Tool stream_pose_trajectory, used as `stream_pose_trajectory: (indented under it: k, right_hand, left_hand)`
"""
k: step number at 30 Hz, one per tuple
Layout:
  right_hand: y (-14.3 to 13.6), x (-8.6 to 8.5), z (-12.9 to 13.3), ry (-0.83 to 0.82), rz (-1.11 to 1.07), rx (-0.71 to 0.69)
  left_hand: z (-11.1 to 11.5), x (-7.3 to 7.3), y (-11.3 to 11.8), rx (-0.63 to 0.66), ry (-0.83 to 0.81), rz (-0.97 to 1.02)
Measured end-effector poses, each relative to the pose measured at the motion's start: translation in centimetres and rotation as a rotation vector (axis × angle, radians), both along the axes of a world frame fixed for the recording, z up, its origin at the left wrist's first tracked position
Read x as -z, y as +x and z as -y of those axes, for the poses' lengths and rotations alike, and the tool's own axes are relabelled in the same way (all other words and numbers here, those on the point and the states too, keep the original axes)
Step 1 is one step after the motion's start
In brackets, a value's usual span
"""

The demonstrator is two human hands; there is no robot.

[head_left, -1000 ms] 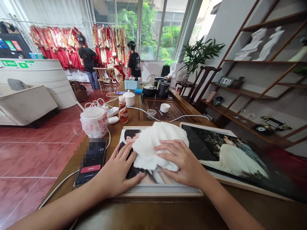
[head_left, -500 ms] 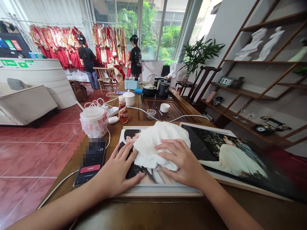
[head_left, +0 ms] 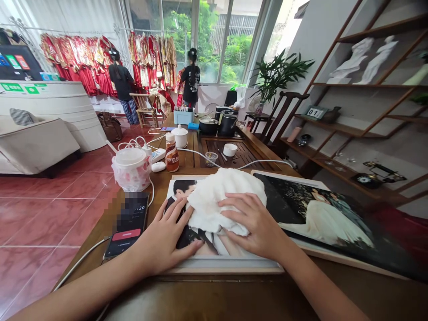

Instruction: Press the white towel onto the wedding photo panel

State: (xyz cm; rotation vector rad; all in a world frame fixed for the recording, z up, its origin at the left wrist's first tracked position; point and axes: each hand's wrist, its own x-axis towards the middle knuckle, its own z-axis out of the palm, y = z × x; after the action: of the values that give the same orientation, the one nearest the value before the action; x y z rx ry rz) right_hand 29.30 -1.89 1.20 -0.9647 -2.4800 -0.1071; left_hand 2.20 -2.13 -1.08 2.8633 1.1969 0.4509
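A framed photo [head_left: 230, 264] lies flat on the wooden table before me, its middle covered by a crumpled white cloth [head_left: 209, 194]. My left hand [head_left: 167, 240] rests on the photo's left side with fingers spread, holding nothing. On the cloth's right part lies my right hand [head_left: 257, 225], fingers curved over the fabric and thumb at its lower edge, so it holds the cloth against the picture. Another framed photo [head_left: 324, 218], with a long white dress in it, lies to the right, close beside the first.
Left of the photo are a phone [head_left: 129, 227] with a cable and a bag-wrapped tub [head_left: 132, 171]. Beyond stand a brown bottle [head_left: 171, 156], a lidded white cup [head_left: 180, 137], a small white bowl [head_left: 229, 150] and black pots [head_left: 227, 125]. Two people stand near racks of red garments [head_left: 150, 58].
The white cloth and my right hand have shifted very slightly to the right. My left hand stays in place. A person by the window has turned their back more towards me.
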Motion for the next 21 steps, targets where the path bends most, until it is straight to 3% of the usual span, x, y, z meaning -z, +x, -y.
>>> stream_pose_trajectory:
  k: [6,21]
  right_hand:
    - [-0.52,0.16,0.49,-0.017,0.005,-0.068]
    - [-0.52,0.07,0.68,-0.038,0.015,-0.078]
  left_hand:
    - [0.01,-0.45,0.05,0.014,-0.026,-0.013]
    - [-0.09,-0.35,0.22,0.018,-0.009,0.003]
